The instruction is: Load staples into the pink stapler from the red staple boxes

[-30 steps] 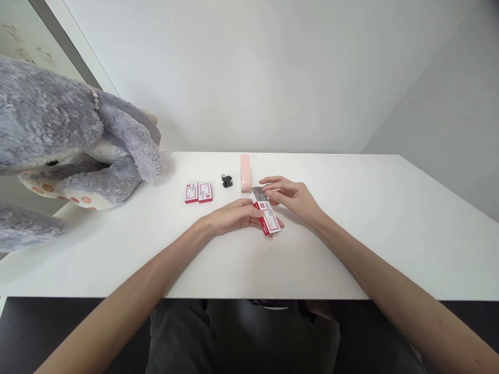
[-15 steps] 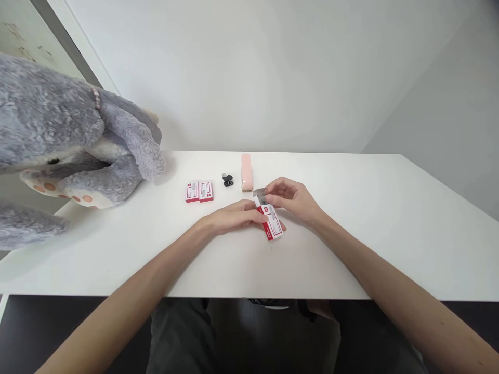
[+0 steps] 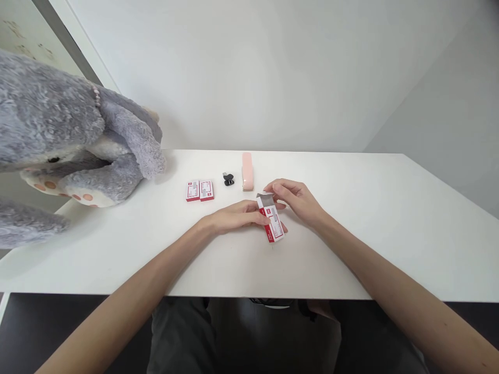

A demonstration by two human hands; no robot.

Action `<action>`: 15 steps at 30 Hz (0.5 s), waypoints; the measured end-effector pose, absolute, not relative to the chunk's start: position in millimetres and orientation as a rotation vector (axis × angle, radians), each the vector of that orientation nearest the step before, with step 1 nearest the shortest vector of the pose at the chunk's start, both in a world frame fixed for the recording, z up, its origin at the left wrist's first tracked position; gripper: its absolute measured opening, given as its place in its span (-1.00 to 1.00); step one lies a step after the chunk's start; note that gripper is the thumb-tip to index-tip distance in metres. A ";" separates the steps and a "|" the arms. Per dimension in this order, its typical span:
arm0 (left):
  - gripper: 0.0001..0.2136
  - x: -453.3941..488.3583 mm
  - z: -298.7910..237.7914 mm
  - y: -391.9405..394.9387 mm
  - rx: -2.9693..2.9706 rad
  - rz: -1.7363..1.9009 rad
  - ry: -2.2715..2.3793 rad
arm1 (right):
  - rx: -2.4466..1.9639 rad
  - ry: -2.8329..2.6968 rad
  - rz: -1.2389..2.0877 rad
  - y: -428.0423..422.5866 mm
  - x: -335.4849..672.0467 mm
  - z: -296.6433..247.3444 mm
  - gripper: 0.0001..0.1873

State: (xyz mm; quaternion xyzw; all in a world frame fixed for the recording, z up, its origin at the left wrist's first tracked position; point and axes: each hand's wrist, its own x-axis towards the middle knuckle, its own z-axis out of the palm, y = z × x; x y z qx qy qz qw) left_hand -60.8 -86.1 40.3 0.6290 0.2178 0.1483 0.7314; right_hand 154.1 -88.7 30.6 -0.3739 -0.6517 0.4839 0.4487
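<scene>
My left hand is closed on a small red-and-white staple box, its thumb across the printed front and its fingers behind. The box tilts over the desk, its far end open and a flap showing a grey inner side. My right hand is at that open end, thumb and fingers bent together around the flap's edge. What lies inside the box is hidden. Beyond my hands stands a pink stapler. To its left lies a black staple remover.
Two more red-and-white staple boxes lie side by side on the left of the white desk. A big grey plush toy takes up the far left. A pale wall rises behind the desk.
The flap end of the box now shows its grey inner side more fully. My right fingers have shifted slightly at that end. My left hand keeps its hold.
</scene>
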 end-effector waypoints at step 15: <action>-0.75 -60.9 42.3 -86.7 1.399 0.323 0.439 | -0.803 -1.672 1.406 -84.5 158.9 28.4 -0.72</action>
